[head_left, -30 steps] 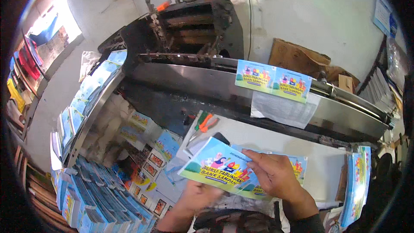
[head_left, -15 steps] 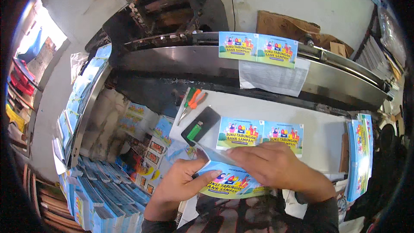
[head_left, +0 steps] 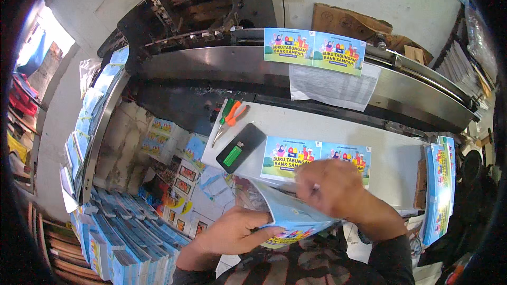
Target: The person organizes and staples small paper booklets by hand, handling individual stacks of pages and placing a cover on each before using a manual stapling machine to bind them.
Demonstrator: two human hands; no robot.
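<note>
Low in front of my body, a light-blue printed booklet [head_left: 296, 214] is bent partly open, its far side tilted up. My left hand [head_left: 237, 232] grips its left edge, with the thumb on the colourful cover and the fingers behind. My right hand [head_left: 330, 187] is just above the booklet's right part, its fingers curled and smeared by motion. Whether it pinches a sheet is hidden. Beyond it, a flat printed cover sheet [head_left: 280, 159] with two matching panels lies on the white board [head_left: 393, 153], partly covered by my right hand.
On the board's left are a black phone [head_left: 252, 138] with a green lighter [head_left: 232, 155], orange-handled pliers [head_left: 232, 116] and a green screwdriver [head_left: 224, 111]. Booklet stacks [head_left: 129, 243] stand lower left; more covers [head_left: 441, 190] are at right. A metal machine bar [head_left: 211, 66] crosses behind.
My right hand has lifted slightly off the booklet and curled its fingers. The booklet's upper side has opened and tilted higher. My left hand keeps its hold, a little lower.
</note>
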